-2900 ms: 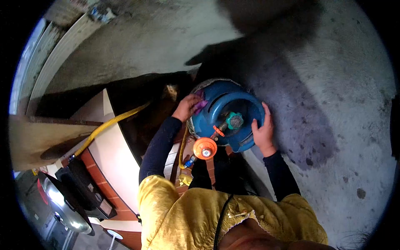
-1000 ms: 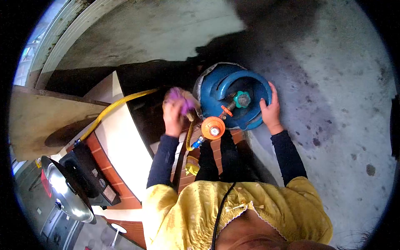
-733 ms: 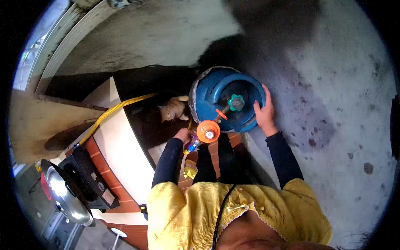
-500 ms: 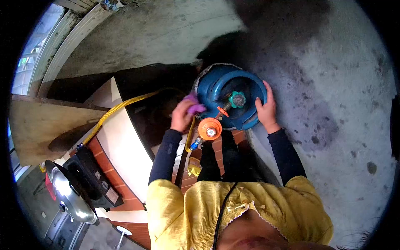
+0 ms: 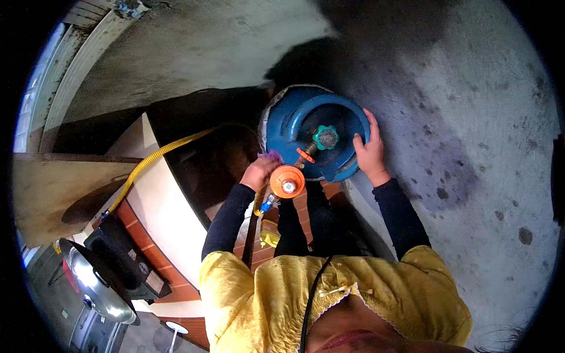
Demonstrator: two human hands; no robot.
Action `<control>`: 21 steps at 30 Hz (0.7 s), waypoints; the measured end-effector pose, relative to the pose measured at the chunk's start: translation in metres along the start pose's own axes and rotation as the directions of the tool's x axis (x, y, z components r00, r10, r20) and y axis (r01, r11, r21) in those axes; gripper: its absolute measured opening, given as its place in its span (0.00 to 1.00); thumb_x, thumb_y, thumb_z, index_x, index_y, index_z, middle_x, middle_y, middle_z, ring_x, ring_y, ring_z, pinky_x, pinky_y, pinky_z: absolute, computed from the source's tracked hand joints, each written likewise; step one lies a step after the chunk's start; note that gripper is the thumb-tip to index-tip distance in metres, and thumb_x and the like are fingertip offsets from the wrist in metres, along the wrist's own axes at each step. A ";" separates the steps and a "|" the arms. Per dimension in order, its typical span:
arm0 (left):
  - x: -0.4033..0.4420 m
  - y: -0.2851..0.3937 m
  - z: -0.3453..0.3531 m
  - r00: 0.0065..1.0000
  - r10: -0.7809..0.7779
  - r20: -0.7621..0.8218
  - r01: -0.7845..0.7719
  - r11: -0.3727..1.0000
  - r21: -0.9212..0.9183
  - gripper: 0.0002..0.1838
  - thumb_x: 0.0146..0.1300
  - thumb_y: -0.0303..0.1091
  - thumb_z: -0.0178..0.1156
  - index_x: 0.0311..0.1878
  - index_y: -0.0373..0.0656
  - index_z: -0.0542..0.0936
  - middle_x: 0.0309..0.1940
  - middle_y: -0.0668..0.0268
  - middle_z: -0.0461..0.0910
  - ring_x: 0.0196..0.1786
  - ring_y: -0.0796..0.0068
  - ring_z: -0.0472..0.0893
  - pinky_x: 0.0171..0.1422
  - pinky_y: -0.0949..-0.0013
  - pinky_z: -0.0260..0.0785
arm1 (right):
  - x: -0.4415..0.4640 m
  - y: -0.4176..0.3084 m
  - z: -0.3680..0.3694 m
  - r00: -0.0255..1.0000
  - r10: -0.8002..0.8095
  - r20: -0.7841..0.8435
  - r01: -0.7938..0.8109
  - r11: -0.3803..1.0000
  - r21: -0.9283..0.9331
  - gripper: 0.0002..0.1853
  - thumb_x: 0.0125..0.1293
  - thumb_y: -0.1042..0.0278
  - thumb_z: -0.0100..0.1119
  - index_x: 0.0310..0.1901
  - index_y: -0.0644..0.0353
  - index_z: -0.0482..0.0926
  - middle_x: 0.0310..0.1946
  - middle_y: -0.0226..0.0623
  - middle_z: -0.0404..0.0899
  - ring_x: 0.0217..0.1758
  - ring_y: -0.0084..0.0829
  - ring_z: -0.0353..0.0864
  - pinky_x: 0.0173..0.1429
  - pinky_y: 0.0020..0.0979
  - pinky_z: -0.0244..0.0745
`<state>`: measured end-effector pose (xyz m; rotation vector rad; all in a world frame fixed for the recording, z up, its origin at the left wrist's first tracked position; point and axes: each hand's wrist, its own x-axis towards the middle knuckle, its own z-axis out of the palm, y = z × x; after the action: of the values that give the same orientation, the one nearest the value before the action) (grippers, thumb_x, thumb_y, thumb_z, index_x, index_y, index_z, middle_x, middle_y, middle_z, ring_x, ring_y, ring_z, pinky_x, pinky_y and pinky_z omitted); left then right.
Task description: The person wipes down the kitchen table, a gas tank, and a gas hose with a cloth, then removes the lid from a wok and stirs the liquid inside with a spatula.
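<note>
orange regulator (image 5: 288, 181) seen over blue cylinder's (image 5: 338, 106) near edge | purple cloth (image 5: 272, 157) mostly hidden at left hand (image 5: 259, 173), can't tell if it's pinched | cylinder's right rim gripped by right hand (image 5: 372, 156), thumb inside, fingers outside | base kinda blocked from view

Grey concrete wall (image 5: 500, 176), stained, dark damp patch (image 5: 438, 170), heavy shadow up top. Red-brown tile floor (image 5: 299, 206). Window (image 5: 42, 88) far left, bluish light; wooden board (image 5: 62, 185) below it.
</note>
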<state>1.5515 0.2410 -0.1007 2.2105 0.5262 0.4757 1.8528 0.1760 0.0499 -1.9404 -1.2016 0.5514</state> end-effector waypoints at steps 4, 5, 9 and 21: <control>0.055 0.014 -0.005 0.941 -0.111 -0.319 0.122 0.992 0.016 0.22 0.42 0.22 0.58 0.46 0.41 0.76 0.43 0.55 0.75 0.47 0.52 0.74 0.54 0.60 0.67 | -0.001 0.006 0.003 1.000 -0.009 -0.008 0.009 1.000 -0.010 0.31 0.55 0.78 0.50 0.64 0.58 0.60 0.59 0.47 0.67 0.63 0.42 0.66 0.64 0.34 0.60; 0.057 0.010 0.003 0.944 -0.145 -0.297 0.154 0.988 0.007 0.23 0.42 0.22 0.59 0.47 0.40 0.76 0.44 0.54 0.74 0.47 0.52 0.74 0.53 0.59 0.67 | -0.001 0.006 0.002 1.000 0.021 0.000 -0.021 1.000 -0.003 0.31 0.55 0.78 0.50 0.63 0.57 0.60 0.58 0.47 0.68 0.62 0.42 0.68 0.64 0.34 0.61; 0.035 0.004 0.001 0.970 -0.135 -0.202 0.156 0.983 0.096 0.21 0.45 0.23 0.56 0.47 0.41 0.76 0.44 0.56 0.74 0.47 0.53 0.74 0.51 0.60 0.68 | -0.001 0.004 0.000 0.999 0.040 0.007 -0.040 0.999 0.005 0.31 0.54 0.77 0.51 0.63 0.59 0.61 0.59 0.48 0.66 0.62 0.44 0.66 0.64 0.35 0.60; 0.005 0.088 -0.072 0.662 -0.489 -0.568 0.501 0.853 -0.150 0.14 0.48 0.20 0.60 0.41 0.38 0.78 0.40 0.56 0.77 0.44 0.59 0.78 0.51 0.68 0.68 | 0.001 0.000 -0.004 1.000 -0.002 0.004 0.002 0.999 0.046 0.30 0.55 0.78 0.49 0.63 0.59 0.61 0.61 0.47 0.64 0.64 0.46 0.63 0.65 0.38 0.60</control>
<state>1.5386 0.2357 0.0119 1.7823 1.4334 0.8598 1.8562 0.1756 0.0523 -1.8996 -1.1834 0.5773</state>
